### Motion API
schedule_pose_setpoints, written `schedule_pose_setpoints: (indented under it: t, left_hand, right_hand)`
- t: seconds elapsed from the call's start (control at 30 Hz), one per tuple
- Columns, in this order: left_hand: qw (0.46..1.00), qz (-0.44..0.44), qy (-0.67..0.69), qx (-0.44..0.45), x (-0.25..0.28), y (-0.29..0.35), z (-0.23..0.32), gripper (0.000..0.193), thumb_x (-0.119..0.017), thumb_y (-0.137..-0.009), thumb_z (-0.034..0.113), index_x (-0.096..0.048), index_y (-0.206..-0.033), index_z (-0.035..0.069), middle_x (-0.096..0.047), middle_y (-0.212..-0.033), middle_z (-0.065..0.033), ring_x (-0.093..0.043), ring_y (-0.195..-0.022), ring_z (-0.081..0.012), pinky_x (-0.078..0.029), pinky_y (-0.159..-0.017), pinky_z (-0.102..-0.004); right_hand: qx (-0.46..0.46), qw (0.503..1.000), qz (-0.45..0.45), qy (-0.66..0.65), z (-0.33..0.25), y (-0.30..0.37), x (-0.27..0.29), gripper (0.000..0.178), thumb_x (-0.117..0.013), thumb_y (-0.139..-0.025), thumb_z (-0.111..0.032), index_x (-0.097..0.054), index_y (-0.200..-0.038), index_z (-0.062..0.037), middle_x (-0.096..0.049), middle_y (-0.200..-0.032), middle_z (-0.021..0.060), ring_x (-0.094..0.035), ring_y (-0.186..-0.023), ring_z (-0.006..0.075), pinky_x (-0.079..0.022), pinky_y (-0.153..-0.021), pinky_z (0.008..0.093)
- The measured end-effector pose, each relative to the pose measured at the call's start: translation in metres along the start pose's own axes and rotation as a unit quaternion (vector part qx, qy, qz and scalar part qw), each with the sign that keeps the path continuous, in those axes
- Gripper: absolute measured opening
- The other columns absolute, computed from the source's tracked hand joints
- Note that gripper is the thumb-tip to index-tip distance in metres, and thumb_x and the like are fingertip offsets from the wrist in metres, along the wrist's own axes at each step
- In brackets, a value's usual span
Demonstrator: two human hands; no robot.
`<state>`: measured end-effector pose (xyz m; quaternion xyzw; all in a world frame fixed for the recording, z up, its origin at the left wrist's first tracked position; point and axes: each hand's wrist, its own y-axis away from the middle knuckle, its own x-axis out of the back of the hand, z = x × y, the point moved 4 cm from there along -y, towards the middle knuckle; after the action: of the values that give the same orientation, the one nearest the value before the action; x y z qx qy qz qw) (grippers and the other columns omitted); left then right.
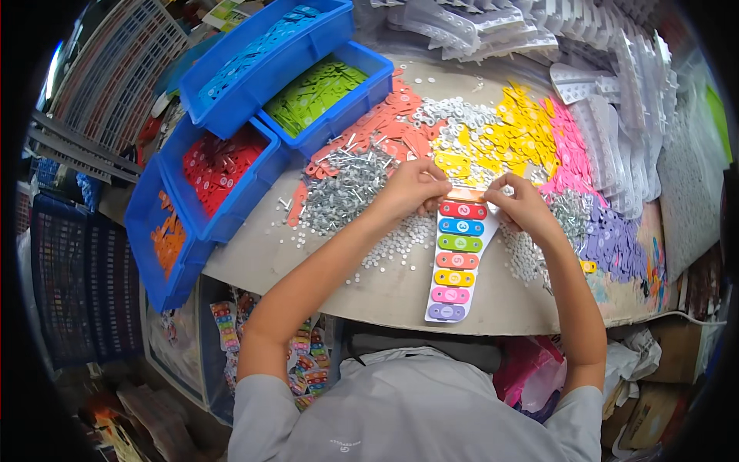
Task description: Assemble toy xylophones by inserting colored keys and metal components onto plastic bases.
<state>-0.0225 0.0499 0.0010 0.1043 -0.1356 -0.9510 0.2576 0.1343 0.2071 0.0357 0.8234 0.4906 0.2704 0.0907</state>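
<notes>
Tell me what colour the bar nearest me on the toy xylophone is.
Purple, on the toy xylophone; the head view shows it plainly.

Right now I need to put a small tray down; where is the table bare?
Bare table lies near the edge, between the blue bins and the white xylophone board. Another patch is right of the board. Farther back it is crowded: metal pins, coloured bars, white plastic frames.
</notes>
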Motion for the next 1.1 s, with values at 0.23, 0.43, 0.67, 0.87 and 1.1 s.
schedule_pose_setpoints:
  t: [0.23, 0.43, 0.67, 0.87, 1.1]
  left_hand:
    - [0.988, -0.061, -0.120, 0.080, 0.004, -0.015, -0.017, 0.034, -0.074, -0.089, 0.035, -0.063, -0.088, 0.003, -0.058, -0.065, -0.0017, -0.047, -0.047, -0.0063, -0.030, -0.039, -0.0217]
    - [0.988, -0.100, -0.030, 0.115, -0.002, -0.018, -0.018, 0.026, -0.070, -0.092, 0.030, -0.057, -0.086, 0.008, -0.053, -0.066, 0.0010, -0.044, -0.049, -0.0048, -0.029, -0.040, -0.0211]
    - [0.996, -0.050, -0.016, 0.070, -0.008, -0.017, -0.023, 0.023, -0.070, -0.090, 0.021, -0.053, -0.080, 0.010, -0.052, -0.063, 0.0013, -0.043, -0.048, -0.0055, -0.029, -0.039, -0.0224]
    - [0.962, 0.125, -0.215, -0.117, 0.009, 0.012, -0.024, 0.036, -0.071, -0.092, 0.031, -0.063, -0.103, -0.003, -0.063, -0.072, -0.0076, -0.059, -0.064, -0.0137, -0.047, -0.058, -0.0308]
    - [0.753, 0.393, -0.453, -0.273, 0.131, 0.117, 0.029, 0.016, -0.060, -0.096, 0.011, -0.067, -0.107, 0.001, -0.071, -0.099, -0.0153, -0.070, -0.090, -0.0299, -0.054, -0.079, -0.0352]
  right_hand:
    - [-0.035, 0.993, -0.098, 0.049, 0.000, -0.007, 0.005, 0.032, -0.067, -0.094, -0.034, -0.064, -0.097, -0.0021, -0.053, -0.056, 0.0004, -0.044, -0.041, 0.0067, -0.030, -0.038, 0.0244]
    - [-0.063, 0.989, -0.132, 0.038, 0.010, -0.021, 0.005, 0.036, -0.067, -0.095, -0.037, -0.062, -0.086, -0.0035, -0.047, -0.055, -0.0017, -0.041, -0.041, 0.0070, -0.029, -0.038, 0.0260]
    - [-0.057, 0.984, -0.125, 0.117, 0.009, -0.027, 0.001, 0.034, -0.067, -0.095, -0.034, -0.064, -0.081, -0.0033, -0.050, -0.057, -0.0009, -0.042, -0.042, 0.0081, -0.031, -0.039, 0.0262]
    - [0.022, 0.986, 0.005, 0.167, -0.013, -0.001, -0.012, 0.028, -0.060, -0.099, -0.030, -0.064, -0.097, -0.0020, -0.050, -0.057, 0.0015, -0.045, -0.045, 0.0098, -0.035, -0.043, 0.0282]
    - [0.227, 0.928, 0.273, 0.117, 0.032, 0.097, 0.010, 0.021, -0.048, -0.106, -0.022, -0.060, -0.109, -0.0052, -0.039, -0.063, -0.0038, -0.036, -0.056, 0.0046, -0.028, -0.050, 0.0251]
